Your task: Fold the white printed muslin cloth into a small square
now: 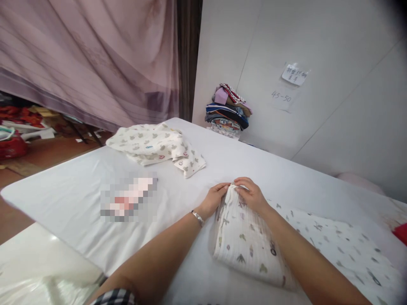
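Note:
A white cloth with small green plant prints (244,245) lies folded on the white-covered table (149,245). At its far corner, my left hand (214,199) pinches the edge between thumb and fingers. Just to the right, my right hand (251,195) grips the same corner, its fingers bent over the top; the two hands nearly touch. Beyond my right forearm spreads another part of printed white cloth (343,241); whether it joins the folded piece is hidden by the arm.
A crumpled cream printed cloth (152,144) lies at the table's far left, with a pixelated item (130,197) nearer. Stacked folded fabrics (227,112) stand by the wall behind. A pink curtain (111,55) hangs at the left. Something red (401,233) is at the right edge.

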`<action>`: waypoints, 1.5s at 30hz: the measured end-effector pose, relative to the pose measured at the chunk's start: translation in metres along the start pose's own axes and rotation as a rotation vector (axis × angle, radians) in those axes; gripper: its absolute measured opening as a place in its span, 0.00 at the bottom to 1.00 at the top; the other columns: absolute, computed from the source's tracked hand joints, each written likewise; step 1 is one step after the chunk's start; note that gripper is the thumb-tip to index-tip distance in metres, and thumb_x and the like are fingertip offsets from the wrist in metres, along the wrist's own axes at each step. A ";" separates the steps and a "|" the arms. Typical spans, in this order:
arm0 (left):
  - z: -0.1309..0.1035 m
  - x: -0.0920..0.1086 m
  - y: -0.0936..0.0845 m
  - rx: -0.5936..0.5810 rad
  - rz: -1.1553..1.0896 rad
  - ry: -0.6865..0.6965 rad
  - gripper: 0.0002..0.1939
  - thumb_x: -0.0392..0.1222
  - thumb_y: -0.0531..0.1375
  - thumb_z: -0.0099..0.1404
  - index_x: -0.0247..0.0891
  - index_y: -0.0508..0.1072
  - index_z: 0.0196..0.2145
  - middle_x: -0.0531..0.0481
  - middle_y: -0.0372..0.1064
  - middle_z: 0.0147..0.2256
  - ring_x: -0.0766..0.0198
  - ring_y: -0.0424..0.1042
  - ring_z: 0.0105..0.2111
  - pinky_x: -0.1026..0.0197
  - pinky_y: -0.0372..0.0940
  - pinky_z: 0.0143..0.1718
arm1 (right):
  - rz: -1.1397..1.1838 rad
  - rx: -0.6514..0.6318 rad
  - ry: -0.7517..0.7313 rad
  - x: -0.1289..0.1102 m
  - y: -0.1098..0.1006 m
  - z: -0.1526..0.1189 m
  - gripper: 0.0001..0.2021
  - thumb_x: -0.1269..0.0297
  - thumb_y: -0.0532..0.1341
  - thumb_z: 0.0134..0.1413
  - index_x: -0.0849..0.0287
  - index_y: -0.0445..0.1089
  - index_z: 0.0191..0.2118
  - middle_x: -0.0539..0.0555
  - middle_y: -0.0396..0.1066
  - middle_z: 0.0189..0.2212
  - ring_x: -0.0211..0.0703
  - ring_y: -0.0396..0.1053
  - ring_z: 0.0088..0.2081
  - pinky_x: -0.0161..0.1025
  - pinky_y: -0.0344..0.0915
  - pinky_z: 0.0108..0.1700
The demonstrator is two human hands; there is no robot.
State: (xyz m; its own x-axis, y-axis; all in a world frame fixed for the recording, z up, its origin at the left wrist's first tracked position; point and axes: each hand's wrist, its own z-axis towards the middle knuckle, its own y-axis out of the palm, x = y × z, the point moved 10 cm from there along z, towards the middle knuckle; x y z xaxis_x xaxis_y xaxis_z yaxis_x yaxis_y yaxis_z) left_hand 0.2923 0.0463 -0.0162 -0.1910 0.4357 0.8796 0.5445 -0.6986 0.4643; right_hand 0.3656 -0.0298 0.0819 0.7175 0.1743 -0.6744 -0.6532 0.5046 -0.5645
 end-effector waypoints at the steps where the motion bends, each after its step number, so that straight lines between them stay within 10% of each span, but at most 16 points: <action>1: -0.001 0.001 0.000 0.005 0.000 0.001 0.19 0.48 0.64 0.53 0.35 0.75 0.41 0.45 0.73 0.42 0.59 0.68 0.42 0.58 0.61 0.47 | 0.005 0.001 -0.010 -0.005 -0.002 -0.003 0.06 0.62 0.57 0.56 0.53 0.70 0.38 0.56 0.68 0.43 0.47 0.63 0.49 0.47 0.61 0.52; 12: -0.005 0.002 0.003 0.034 0.054 -0.012 0.20 0.47 0.66 0.47 0.36 0.73 0.38 0.50 0.72 0.30 0.66 0.67 0.28 0.62 0.62 0.34 | 0.220 -0.079 0.405 0.017 -0.002 -0.019 0.12 0.59 0.59 0.50 0.57 0.70 0.40 0.52 0.73 0.35 0.42 0.69 0.36 0.39 0.65 0.40; 22: -0.006 0.009 0.006 0.023 0.041 0.047 0.19 0.47 0.64 0.50 0.35 0.75 0.39 0.50 0.73 0.30 0.65 0.67 0.30 0.63 0.61 0.35 | 0.003 -0.146 0.291 0.032 0.006 0.013 0.11 0.63 0.59 0.45 0.57 0.72 0.37 0.53 0.69 0.37 0.43 0.66 0.41 0.39 0.62 0.41; 41: 0.000 -0.001 -0.005 0.088 0.056 -0.007 0.16 0.44 0.63 0.54 0.33 0.71 0.38 0.49 0.71 0.31 0.67 0.67 0.31 0.63 0.61 0.37 | 0.091 -0.152 0.235 -0.001 -0.008 -0.007 0.07 0.63 0.59 0.51 0.56 0.69 0.37 0.53 0.70 0.38 0.43 0.66 0.41 0.38 0.61 0.44; 45: 0.000 -0.002 -0.006 0.100 0.071 -0.005 0.18 0.46 0.62 0.54 0.34 0.70 0.40 0.50 0.69 0.29 0.67 0.66 0.28 0.64 0.60 0.33 | 0.144 -0.309 0.346 0.001 0.004 -0.011 0.08 0.61 0.59 0.50 0.57 0.70 0.36 0.51 0.71 0.32 0.41 0.67 0.35 0.37 0.62 0.39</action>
State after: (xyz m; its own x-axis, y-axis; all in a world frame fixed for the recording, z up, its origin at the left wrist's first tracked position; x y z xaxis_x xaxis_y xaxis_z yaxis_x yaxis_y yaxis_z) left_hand 0.2891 0.0494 -0.0207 -0.1451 0.3897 0.9094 0.6353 -0.6680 0.3876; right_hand 0.3616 -0.0369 0.0737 0.5264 -0.0938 -0.8450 -0.8187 0.2123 -0.5336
